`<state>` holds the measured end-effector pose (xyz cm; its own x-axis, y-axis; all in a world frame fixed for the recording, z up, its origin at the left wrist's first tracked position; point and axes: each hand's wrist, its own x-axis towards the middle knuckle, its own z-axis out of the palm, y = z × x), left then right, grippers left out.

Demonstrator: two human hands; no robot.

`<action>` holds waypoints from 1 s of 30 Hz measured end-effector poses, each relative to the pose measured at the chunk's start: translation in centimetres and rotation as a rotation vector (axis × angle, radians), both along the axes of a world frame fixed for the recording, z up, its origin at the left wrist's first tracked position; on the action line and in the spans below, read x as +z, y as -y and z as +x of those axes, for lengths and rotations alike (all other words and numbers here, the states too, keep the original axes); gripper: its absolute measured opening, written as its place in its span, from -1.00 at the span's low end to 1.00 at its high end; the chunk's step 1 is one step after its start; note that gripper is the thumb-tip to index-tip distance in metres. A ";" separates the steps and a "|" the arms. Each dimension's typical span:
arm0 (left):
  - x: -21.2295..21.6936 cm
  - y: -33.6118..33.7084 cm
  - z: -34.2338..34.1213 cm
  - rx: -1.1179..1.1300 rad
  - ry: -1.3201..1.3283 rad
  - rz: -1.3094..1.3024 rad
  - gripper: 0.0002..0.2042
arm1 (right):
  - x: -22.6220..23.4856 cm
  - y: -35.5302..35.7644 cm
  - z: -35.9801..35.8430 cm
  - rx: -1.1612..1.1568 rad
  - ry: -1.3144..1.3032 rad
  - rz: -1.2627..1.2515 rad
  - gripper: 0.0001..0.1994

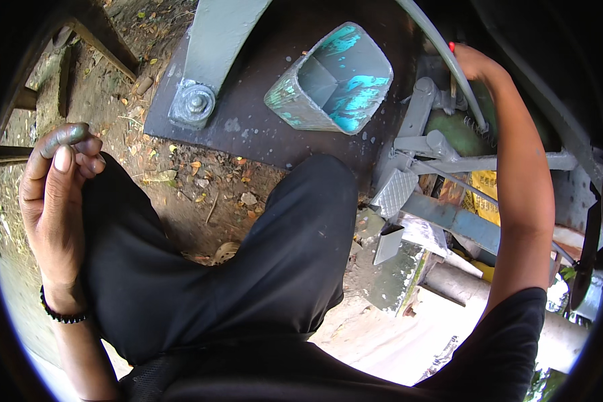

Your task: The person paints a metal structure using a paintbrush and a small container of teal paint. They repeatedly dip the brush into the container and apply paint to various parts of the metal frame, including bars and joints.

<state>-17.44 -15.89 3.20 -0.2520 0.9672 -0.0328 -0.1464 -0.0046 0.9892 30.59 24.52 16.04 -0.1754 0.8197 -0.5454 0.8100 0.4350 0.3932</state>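
My left hand (60, 181) is raised over my left knee, its fingers curled and the thumb against the index finger. Grey paint coats that index fingertip, and nothing shows in the grip. At the upper right my right arm reaches in among grey-painted metal parts. My right hand (477, 63) is closed beside a curved grey bar (449, 57), which partly hides it. Something thin with a red end (451, 47) shows at its fingers; its kind is hidden. A squarish cut-open container (308, 77), streaked turquoise and grey, lies tilted on a dark panel (248, 127).
Grey pedals (395, 192) and linkages (442, 151) stand right of my knee. A grey bracket with a bolt (195, 102) is fixed on the panel. A yellow sack (486, 194) lies beneath the frame. Leaves litter the dirt ground (187, 181); wooden pieces (100, 37) stand far left.
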 end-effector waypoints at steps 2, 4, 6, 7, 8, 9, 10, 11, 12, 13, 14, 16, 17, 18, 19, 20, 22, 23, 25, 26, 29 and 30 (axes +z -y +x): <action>0.0 0.3 -0.2 0.005 0.011 0.005 -0.68 | -0.5 -1.1 -0.4 -0.004 0.072 -0.045 -0.71; 0.0 0.6 -0.2 0.048 0.031 -0.003 -0.68 | -1.1 -1.9 -0.2 0.005 0.097 -0.065 -0.69; -0.1 0.7 -0.3 0.055 0.048 0.001 -0.67 | -1.6 -2.4 0.5 0.088 0.067 0.004 -0.66; -0.1 0.6 -0.4 0.041 0.054 0.008 -0.67 | -1.8 -2.5 0.9 0.167 0.040 -0.026 -0.63; -0.1 0.6 -0.4 0.027 0.059 0.017 -0.67 | -2.1 -2.5 1.3 0.285 0.012 -0.012 -0.61; -0.1 0.6 -0.5 0.029 0.054 0.016 -0.67 | -2.2 -2.8 1.4 0.273 0.116 -0.033 -0.58; -0.1 0.6 -0.5 0.031 0.049 0.016 -0.67 | -2.3 -2.9 1.4 0.249 0.046 -0.050 -0.55; -0.1 0.6 -0.5 0.033 0.043 0.015 -0.66 | -2.4 -3.2 1.2 0.096 0.109 -0.102 -0.53; -0.1 0.6 -0.5 0.038 0.042 0.014 -0.66 | -2.5 -3.3 1.0 -0.044 0.130 -0.134 -0.50; -0.1 0.7 -0.6 0.044 0.039 0.012 -0.66 | -2.4 -3.5 0.7 -0.081 0.122 -0.127 -0.50; -0.1 0.8 -0.6 0.064 0.032 0.005 -0.66 | -2.4 -3.4 0.5 -0.106 0.074 -0.100 -0.51; -0.2 0.9 -0.6 0.069 0.054 -0.001 -0.66 | -2.3 -3.2 0.1 -0.055 0.043 -0.061 -0.54; -0.2 0.9 -0.6 0.078 0.062 -0.006 -0.66 | -2.1 -2.8 0.2 0.022 0.058 -0.048 -0.57; -0.2 0.8 -0.7 0.072 0.056 -0.007 -0.66 | -1.9 -2.6 0.2 0.056 0.121 -0.057 -0.60; -0.3 0.7 -0.7 0.066 0.050 -0.007 -0.66 | -1.6 -2.2 0.2 0.067 0.095 0.001 -0.63; -0.3 0.6 -0.7 0.095 0.042 -0.034 -0.66 | -1.3 -1.9 0.1 0.036 0.115 0.036 -0.66; -0.3 0.3 -0.8 0.036 0.048 -0.007 -0.67 | -0.2 -1.2 -0.3 -0.110 0.000 0.063 -0.72; -0.3 0.0 -0.9 0.053 0.044 -0.028 -0.67 | 0.8 -0.9 -0.8 -0.222 -0.135 0.055 -0.74; -0.6 -0.6 -0.9 0.034 0.058 -0.009 -0.68 | 2.3 1.4 -1.1 0.056 -0.258 0.299 -0.75; -0.7 -0.9 -0.9 0.040 0.057 -0.022 -0.68 | 2.9 2.7 -1.7 0.136 -0.324 0.403 -0.75; -1.1 -1.8 -1.2 0.009 0.073 0.008 -0.70 | 4.7 7.9 -2.9 0.054 -0.358 0.530 -0.71; -1.3 -2.0 -1.3 0.001 0.093 0.023 -0.70 | 5.0 9.8 -3.3 0.035 -0.356 0.575 -0.70</action>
<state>-18.74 -13.87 1.90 -0.2495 0.9678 -0.0334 -0.2375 -0.0277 0.9710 27.30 14.74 21.06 -0.2956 0.9526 0.0718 0.9222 0.2649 0.2819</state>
